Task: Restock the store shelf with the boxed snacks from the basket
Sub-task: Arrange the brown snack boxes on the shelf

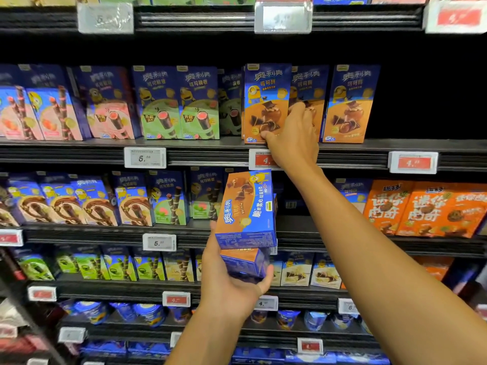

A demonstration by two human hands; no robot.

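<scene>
While pink-and-blue cardboard boxes of wafer rolls [52, 106] and green-fronted boxes of the same kind [179, 104] fill the left of the dark metal shelf [210, 146], the left hand [232, 288] is raised below it, in front of the lower rows. Its fingers [264, 279] wrap round a stack of two blue-and-orange cardboard snack boxes [247, 212], the top one turned on its side, the lower one mostly hidden beneath it. Further right, the right hand [292, 138] reaches up to the shelf, where its fingers [300, 109] are curled over an upright orange-and-blue snack box [266, 101] at its right edge, the thumb pressing near the bottom corner. Just behind the hand stands a second matching box [311, 83], and a third [350, 101] stands beside that. Right of these boxes, the shelf is dark.
</scene>
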